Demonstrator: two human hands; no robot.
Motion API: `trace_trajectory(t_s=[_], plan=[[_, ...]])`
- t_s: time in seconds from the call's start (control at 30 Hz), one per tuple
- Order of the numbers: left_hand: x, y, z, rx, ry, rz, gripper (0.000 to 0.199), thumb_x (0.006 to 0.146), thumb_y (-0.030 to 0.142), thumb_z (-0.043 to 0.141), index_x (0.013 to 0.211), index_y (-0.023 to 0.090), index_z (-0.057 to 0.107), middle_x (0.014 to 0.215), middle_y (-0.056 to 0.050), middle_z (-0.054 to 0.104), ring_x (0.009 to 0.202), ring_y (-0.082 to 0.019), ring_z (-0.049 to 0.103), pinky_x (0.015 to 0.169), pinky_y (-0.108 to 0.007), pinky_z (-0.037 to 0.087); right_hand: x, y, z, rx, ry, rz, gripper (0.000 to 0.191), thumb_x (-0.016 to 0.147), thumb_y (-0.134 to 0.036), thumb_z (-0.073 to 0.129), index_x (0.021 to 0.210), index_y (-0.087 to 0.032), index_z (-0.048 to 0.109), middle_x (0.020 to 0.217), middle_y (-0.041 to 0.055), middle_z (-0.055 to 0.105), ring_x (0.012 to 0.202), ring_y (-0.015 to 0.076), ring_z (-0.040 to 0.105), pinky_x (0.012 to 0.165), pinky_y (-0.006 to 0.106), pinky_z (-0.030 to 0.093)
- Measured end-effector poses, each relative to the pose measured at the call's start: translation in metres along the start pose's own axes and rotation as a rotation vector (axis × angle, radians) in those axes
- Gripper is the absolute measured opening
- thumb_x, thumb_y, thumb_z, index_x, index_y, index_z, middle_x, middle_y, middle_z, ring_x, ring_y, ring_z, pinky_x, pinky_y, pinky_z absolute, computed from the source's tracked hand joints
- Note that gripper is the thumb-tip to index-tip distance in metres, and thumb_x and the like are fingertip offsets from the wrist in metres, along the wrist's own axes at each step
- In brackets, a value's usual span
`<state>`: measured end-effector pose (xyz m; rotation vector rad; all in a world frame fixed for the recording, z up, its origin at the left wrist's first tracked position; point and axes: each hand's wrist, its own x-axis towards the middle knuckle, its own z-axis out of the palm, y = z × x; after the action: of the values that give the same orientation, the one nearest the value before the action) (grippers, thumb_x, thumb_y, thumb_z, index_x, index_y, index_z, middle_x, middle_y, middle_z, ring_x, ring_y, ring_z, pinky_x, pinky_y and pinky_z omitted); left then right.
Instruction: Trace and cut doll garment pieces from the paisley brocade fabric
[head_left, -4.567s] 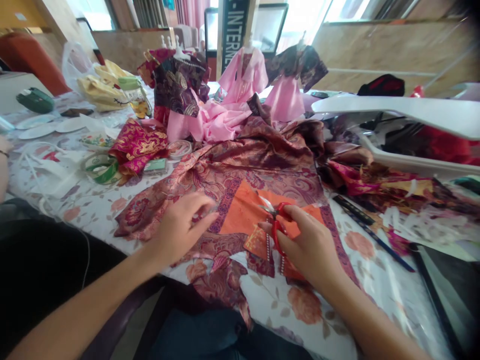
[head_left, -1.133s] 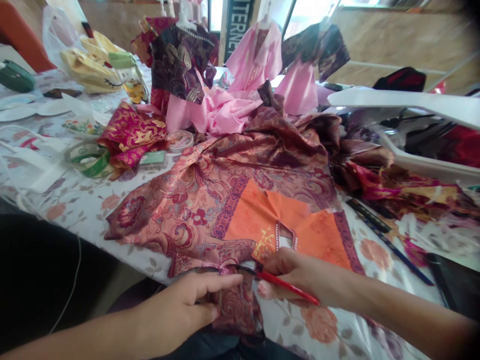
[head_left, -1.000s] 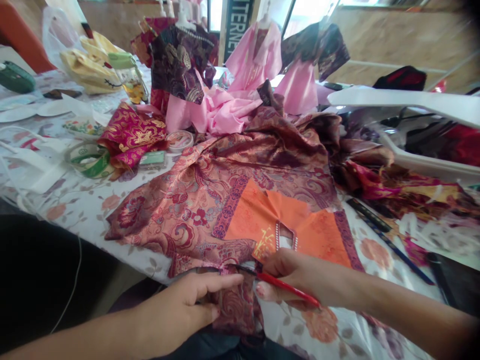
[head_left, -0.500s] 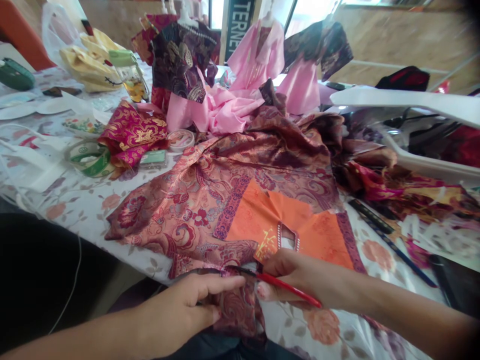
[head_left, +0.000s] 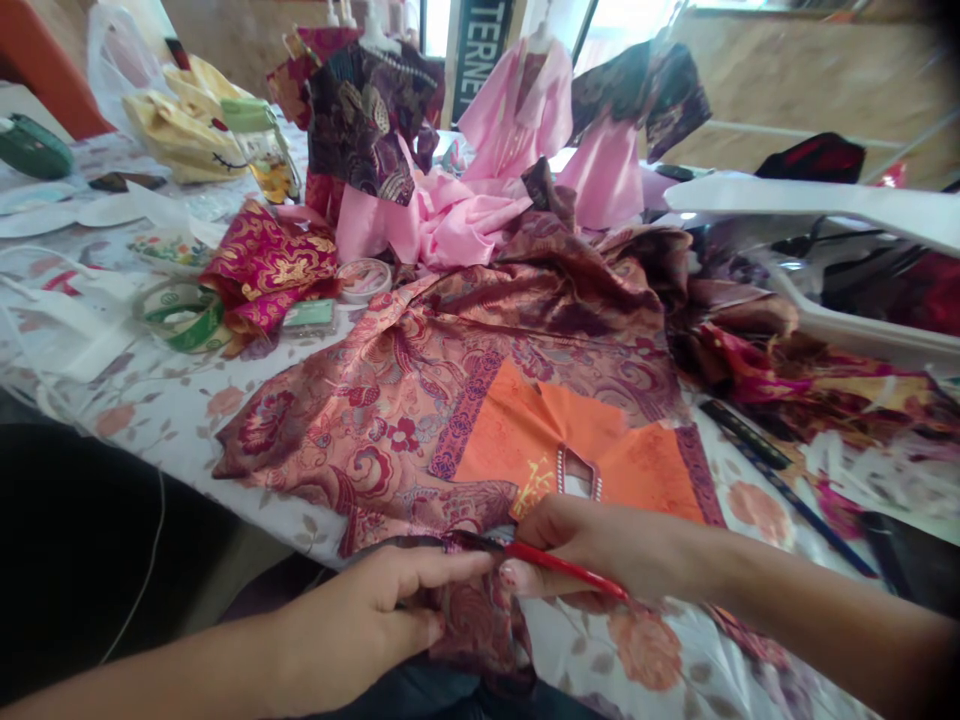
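My left hand (head_left: 375, 605) lies on a paisley brocade fabric (head_left: 360, 420) at the table's front edge, index finger stretched along it and thumb below. The fabric is pinched there, and its lower flap (head_left: 480, 625) hangs toward my lap. My right hand (head_left: 570, 550) is closed on slim red-handled scissors (head_left: 574, 572). Their dark tip points left, against the fabric beside my left index fingertip. An orange garment piece (head_left: 495, 430) with purple bands and a beaded neckline lies on the brocade, just beyond my right hand, which covers part of it.
Green tape (head_left: 180, 315), magenta-gold cloth (head_left: 281, 265) and a round pin box (head_left: 364, 278) sit at left. Small dressed stands, one in a pink gown (head_left: 517, 110), line the back. A white bin (head_left: 840, 205), fabric scraps (head_left: 825, 385) and a dark blue pencil (head_left: 810, 525) are at right.
My right hand and the scissors have shifted slightly left, toward my left fingertip. My left hand keeps its place on the fabric.
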<state>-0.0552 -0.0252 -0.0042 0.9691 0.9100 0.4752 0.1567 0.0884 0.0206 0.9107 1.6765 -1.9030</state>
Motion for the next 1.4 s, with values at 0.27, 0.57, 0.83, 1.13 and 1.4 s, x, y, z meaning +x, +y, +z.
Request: trace_trajectory(t_s=[0.27,0.57,0.83,1.13,1.4], plan=[[-0.001,-0.002,0.001,0.005,0.003,0.001,0.053,0.083,0.009,0.049,0.133,0.028,0.052,0.138,0.0,0.052,0.131,-0.021,0.043,0.112,-0.04,0.025,0.0,0.001,0.003,0.015,0.032,-0.016,0.057,0.077,-0.065,0.059,0.053,-0.018,0.039,0.043,-0.0092,0.029,0.039,0.0034,0.021,0.037,0.021,0.015],[-0.001,0.005,0.001,0.04,-0.023,0.013,0.056,0.083,0.008,0.048,0.136,0.027,0.049,0.138,-0.002,0.053,0.13,-0.021,0.044,0.11,-0.038,0.028,0.001,0.002,0.004,0.108,-0.033,-0.042,0.053,0.08,-0.061,0.059,0.055,-0.016,0.045,0.043,-0.0067,0.04,0.036,0.0037,0.031,0.036,0.019,0.022],[0.0,0.002,0.002,0.015,-0.003,-0.006,0.058,0.08,0.003,0.046,0.132,0.028,0.053,0.134,0.0,0.056,0.128,-0.02,0.046,0.109,-0.037,0.03,0.003,-0.006,0.005,0.092,-0.029,-0.04,0.055,0.081,-0.059,0.058,0.05,-0.017,0.042,0.04,-0.0076,0.038,0.035,0.0028,0.027,0.036,0.019,0.019],[-0.001,0.0,0.0,0.014,0.01,-0.019,0.057,0.08,0.005,0.048,0.131,0.03,0.055,0.138,-0.001,0.052,0.131,-0.022,0.043,0.111,-0.041,0.027,0.004,0.003,0.006,0.152,-0.014,-0.097,0.054,0.08,-0.058,0.061,0.052,-0.017,0.041,0.04,-0.0086,0.034,0.036,0.0027,0.024,0.037,0.021,0.015],[-0.001,0.005,0.0,0.032,-0.036,0.032,0.059,0.079,0.004,0.046,0.132,0.03,0.053,0.133,0.001,0.056,0.125,-0.021,0.048,0.106,-0.035,0.033,0.005,-0.005,0.005,0.102,-0.05,-0.055,0.055,0.08,-0.061,0.058,0.052,-0.016,0.043,0.043,-0.0058,0.039,0.038,0.0037,0.029,0.037,0.02,0.018]])
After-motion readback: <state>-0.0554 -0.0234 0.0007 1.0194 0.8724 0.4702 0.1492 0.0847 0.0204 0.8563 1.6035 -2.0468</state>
